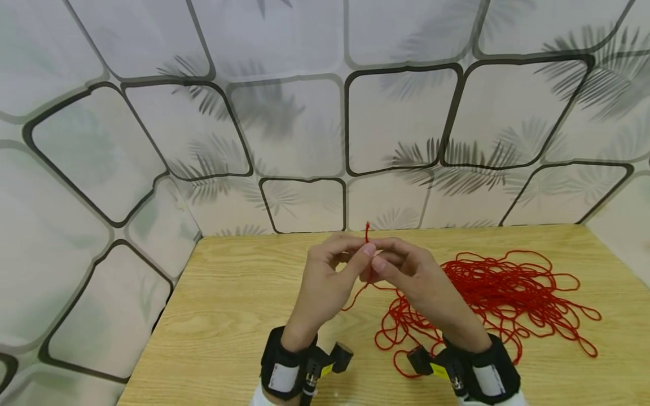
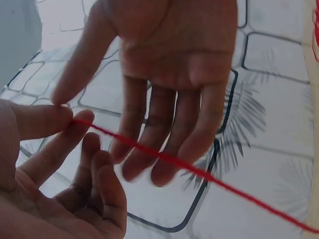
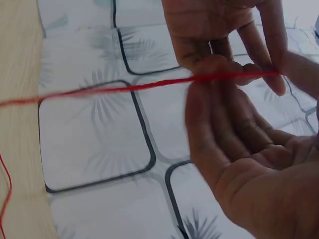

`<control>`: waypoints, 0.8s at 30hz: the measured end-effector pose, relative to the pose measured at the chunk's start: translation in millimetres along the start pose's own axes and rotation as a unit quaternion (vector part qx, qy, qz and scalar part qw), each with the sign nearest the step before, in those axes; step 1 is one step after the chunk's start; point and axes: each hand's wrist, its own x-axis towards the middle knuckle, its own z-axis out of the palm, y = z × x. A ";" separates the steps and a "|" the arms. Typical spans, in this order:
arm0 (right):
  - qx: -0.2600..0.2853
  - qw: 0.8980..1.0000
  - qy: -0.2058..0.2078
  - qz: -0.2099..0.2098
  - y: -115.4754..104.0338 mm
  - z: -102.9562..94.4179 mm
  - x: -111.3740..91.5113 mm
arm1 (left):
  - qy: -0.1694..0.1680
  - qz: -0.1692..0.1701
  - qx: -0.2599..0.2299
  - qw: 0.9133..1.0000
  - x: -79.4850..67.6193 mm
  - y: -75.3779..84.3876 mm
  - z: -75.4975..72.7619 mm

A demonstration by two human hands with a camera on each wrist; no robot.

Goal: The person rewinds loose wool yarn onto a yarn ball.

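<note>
A thin red cord stands up above the meeting fingertips, its tip slightly thickened. My left hand pinches it between thumb and index finger; the other fingers curl loosely, seen in the left wrist view. My right hand meets it from the right, thumb tip beside the left thumb, also holding the cord at the fingertips. Its exact grip is partly hidden. In the right wrist view the cord runs taut from the fingertips past the right hand's fingers. A short loop hangs below both hands.
A large tangled heap of the same red cord lies on the wooden table, to the right and partly under the right forearm. A patterned wall stands directly behind the table. Both wrists wear black straps with small cameras.
</note>
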 end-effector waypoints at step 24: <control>-0.308 0.942 0.084 -0.108 -5.6 -8.9 -12.0 | -0.153 -0.007 0.246 0.957 -6.3 6.6 -29.0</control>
